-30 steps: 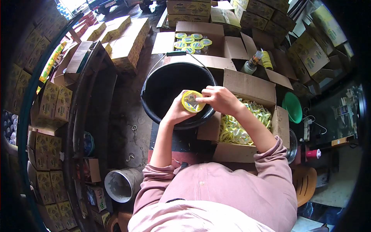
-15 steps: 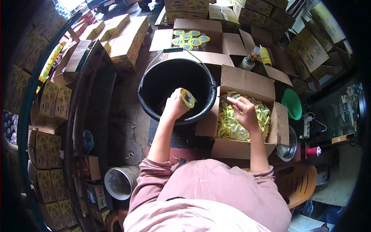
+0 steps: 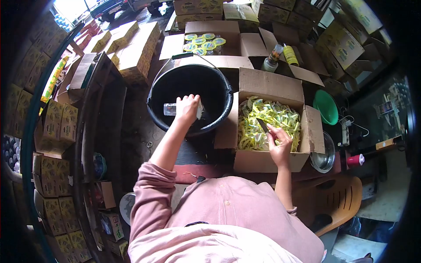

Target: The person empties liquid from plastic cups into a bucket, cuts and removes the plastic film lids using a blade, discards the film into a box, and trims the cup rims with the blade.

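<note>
My left hand (image 3: 187, 108) is closed around a clear plastic cup (image 3: 170, 109), which lies on its side over the mouth of a black bucket (image 3: 151, 103). Between the fingers of my right hand (image 3: 280, 142) is a dark knife (image 3: 263, 125). Its blade points up and left over an open cardboard box (image 3: 272, 160). Yellow and clear plastic scraps (image 3: 274, 111) fill that box.
Behind the bucket, an open carton (image 3: 211, 27) holds lidded cups (image 3: 199, 40). A bottle (image 3: 272, 58) and a yellow stack (image 3: 290, 55) stand back right. A green bowl (image 3: 325, 107) and metal bowl (image 3: 323, 153) sit right of the box. Shelving (image 3: 83, 144) runs along the left.
My left hand has turned the cup from lid facing me to lying sideways. My right hand has moved lower, toward the box's front. The whole view has shifted slightly.
</note>
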Tool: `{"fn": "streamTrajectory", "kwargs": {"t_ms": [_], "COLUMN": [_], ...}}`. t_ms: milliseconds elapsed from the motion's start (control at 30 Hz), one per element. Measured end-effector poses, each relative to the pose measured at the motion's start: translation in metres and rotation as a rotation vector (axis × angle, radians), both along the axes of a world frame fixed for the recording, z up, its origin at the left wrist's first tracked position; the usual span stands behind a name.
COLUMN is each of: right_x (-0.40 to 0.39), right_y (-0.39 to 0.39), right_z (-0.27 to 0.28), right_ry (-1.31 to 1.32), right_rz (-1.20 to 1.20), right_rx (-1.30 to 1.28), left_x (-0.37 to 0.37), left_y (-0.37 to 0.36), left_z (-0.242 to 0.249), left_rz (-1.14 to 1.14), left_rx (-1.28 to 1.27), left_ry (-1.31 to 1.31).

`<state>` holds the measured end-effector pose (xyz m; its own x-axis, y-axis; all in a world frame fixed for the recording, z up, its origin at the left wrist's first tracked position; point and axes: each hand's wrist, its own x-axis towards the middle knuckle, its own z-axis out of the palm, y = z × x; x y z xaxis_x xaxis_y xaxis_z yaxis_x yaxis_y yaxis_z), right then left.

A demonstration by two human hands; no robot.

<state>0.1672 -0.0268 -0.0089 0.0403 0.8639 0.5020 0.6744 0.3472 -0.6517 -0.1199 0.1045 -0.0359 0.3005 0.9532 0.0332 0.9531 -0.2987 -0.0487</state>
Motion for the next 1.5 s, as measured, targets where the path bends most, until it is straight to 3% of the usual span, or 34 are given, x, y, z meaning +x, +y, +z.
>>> {"fn": "streamTrajectory", "kwargs": {"t_ms": [233,367,500,700,733,833,867,1033,1133,1267,1300,1400,1433,1500], "right_x": [0.026,0.034,0.035,0.040,0.040,0.046,0.047,0.053,0.058,0.064,0.065,0.066,0.066,0.064], "right_y": [-0.022,-0.027,-0.029,-0.040,-0.045,-0.062,-0.068,-0.095,-0.112,-0.124,-0.126,-0.126,-0.126,-0.124], "right_z": [-0.004,-0.008,-0.006,-0.002,0.000,0.006,0.008,0.001,-0.002,-0.002,-0.001,0.000,0.000,0.000], "right_ry": [0.009,-0.002,-0.049,-0.016,-0.006,0.032,0.052,0.041,0.038,0.035,0.037,0.058,0.072,0.117], "right_rz": [-0.124,-0.156,-0.174,-0.242,-0.259,-0.294,-0.312,-0.375,-0.426,-0.471,-0.479,-0.494,-0.497,-0.493], "right_rx": [-0.033,-0.011,0.022,0.045,0.058,0.001,-0.034,-0.019,-0.078,-0.094,-0.088,-0.091,-0.106,-0.116], "left_x": [-0.001,-0.009,-0.007,-0.026,-0.021,-0.023,-0.028,-0.029,-0.032,-0.045,-0.026,-0.033,-0.036,-0.027], "left_y": [0.032,0.047,0.044,0.068,0.064,0.061,0.063,0.049,0.053,0.078,0.050,0.059,0.061,0.052], "left_z": [-0.019,-0.030,0.006,0.013,0.036,0.049,0.035,0.011,-0.003,-0.026,0.017,-0.004,-0.010,0.007], "left_rz": [-0.096,-0.098,-0.058,0.012,0.087,0.070,0.078,0.020,-0.170,-0.119,-0.055,-0.230,-0.160,-0.035], "left_rx": [0.015,-0.005,-0.115,0.011,-0.155,-0.065,0.101,-0.089,-0.753,-0.807,-0.605,-0.804,-0.678,-0.882], "left_ry": [0.527,0.627,0.670,0.586,0.522,0.511,0.438,0.447,0.696,0.595,0.414,0.597,0.471,0.465]}}
